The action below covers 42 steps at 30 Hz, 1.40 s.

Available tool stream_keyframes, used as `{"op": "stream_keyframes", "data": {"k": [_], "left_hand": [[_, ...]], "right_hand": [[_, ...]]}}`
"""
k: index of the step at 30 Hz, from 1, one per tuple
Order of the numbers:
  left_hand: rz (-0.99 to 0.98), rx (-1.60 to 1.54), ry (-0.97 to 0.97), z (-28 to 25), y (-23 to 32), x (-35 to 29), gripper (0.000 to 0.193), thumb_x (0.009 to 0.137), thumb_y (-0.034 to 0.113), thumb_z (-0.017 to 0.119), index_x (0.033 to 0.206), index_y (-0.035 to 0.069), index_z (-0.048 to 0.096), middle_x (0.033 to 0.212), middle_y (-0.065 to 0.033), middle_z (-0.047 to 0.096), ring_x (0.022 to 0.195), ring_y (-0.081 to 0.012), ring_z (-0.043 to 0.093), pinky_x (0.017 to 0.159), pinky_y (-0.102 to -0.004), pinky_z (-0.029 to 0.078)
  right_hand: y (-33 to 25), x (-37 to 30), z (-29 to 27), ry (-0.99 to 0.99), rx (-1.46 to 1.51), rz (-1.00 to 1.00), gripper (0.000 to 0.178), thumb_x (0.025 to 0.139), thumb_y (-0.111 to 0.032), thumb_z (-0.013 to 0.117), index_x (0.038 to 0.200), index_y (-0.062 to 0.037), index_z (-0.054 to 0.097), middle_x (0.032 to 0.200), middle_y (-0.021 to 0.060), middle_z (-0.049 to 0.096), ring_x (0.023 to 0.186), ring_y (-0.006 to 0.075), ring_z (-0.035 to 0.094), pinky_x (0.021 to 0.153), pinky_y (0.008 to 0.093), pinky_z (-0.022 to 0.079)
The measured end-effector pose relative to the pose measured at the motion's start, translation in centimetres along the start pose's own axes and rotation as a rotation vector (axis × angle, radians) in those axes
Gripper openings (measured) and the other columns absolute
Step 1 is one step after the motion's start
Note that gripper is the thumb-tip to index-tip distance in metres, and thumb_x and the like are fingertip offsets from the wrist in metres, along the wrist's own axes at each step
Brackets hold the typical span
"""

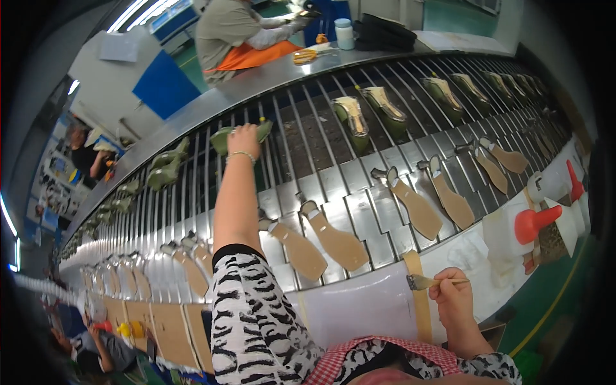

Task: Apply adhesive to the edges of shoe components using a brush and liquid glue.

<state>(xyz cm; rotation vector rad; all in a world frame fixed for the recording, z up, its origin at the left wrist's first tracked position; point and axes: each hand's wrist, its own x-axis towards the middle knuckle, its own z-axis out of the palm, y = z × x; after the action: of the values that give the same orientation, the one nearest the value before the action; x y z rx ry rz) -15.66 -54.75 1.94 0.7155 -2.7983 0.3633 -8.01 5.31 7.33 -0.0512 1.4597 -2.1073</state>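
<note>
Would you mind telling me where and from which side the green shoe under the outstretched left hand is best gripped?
Probably around its narrow middle, from above. The green shoe lies lengthwise across the rods of the conveyor, toe end showing left of the left hand and a bit right of it. The hand already covers the middle, so closing the fingers there looks simplest. The right hand holds a brush.

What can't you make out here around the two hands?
- Head view: the left hand covers the middle of the green shoe, so the grip is hidden.
- Brush in the right hand: bristles too small to tell whether they are loaded.
- Shoes at the far left: blurred near the fisheye rim.
</note>
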Motion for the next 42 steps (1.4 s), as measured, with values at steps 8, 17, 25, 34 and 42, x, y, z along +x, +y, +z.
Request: {"op": "stream_keyframes", "data": {"k": [8,17,25,34,42], "left_hand": [[-0.024,0.530,-0.117,5.5,-0.5,3.4,0.042,0.092,0.017,0.051,0.133,0.015,0.047,0.136,-0.0047,0.049,0.133,-0.0255,0.041,0.111,-0.0572,0.022],[-0.093,0.228,-0.195,2.4,-4.4,-0.8,0.060,0.069,0.019,0.079,0.120,0.017,0.049,0.120,-0.0044,0.058,0.107,-0.0293,0.059,0.088,-0.0475,0.047],[-0.468,-1.022,0.417,-5.5,-3.6,-14.6,0.061,0.073,0.023,0.081,0.124,0.011,0.050,0.114,-0.0063,0.062,0.097,-0.0267,0.064,0.078,-0.0374,0.052],[-0.173,-2.816,0.083,-14.1,6.8,-28.5,0.069,0.080,0.040,0.076,0.135,0.011,0.045,0.132,-0.0071,0.054,0.124,-0.0245,0.050,0.108,-0.0446,0.039],[-0.262,-2.536,-0.254,-16.1,13.9,-35.2,0.073,0.082,0.037,0.074,0.139,0.005,0.040,0.135,-0.0084,0.052,0.125,-0.0260,0.048,0.109,-0.0433,0.036]], "right_hand": [[0.6,3.3,3.0,-0.002,-0.064,-0.008,0.020,0.089,-0.014,0.066,0.100,0.0008,0.059,0.086,0.0109,0.065,0.076,0.0160,0.062,0.071,0.0270,0.050],[-0.4,1.3,3.2,-0.054,0.067,0.030,0.018,0.091,-0.014,0.062,0.103,-0.0003,0.060,0.093,0.0126,0.064,0.081,0.0217,0.064,0.077,0.0336,0.052],[-1.7,-3.8,-0.6,-0.054,0.253,-0.079,0.016,0.090,-0.010,0.062,0.101,-0.0017,0.056,0.092,0.0119,0.064,0.078,0.0218,0.064,0.075,0.0330,0.052],[-6.0,-8.2,-6.6,0.048,0.047,-0.349,0.016,0.089,-0.010,0.064,0.103,-0.0071,0.056,0.100,0.0032,0.059,0.093,0.0147,0.057,0.088,0.0322,0.047],[-12.8,-8.8,-12.8,0.486,-1.208,-0.601,0.011,0.080,-0.007,0.071,0.089,-0.0022,0.066,0.085,0.0068,0.067,0.083,0.0172,0.063,0.075,0.0279,0.048]]}}
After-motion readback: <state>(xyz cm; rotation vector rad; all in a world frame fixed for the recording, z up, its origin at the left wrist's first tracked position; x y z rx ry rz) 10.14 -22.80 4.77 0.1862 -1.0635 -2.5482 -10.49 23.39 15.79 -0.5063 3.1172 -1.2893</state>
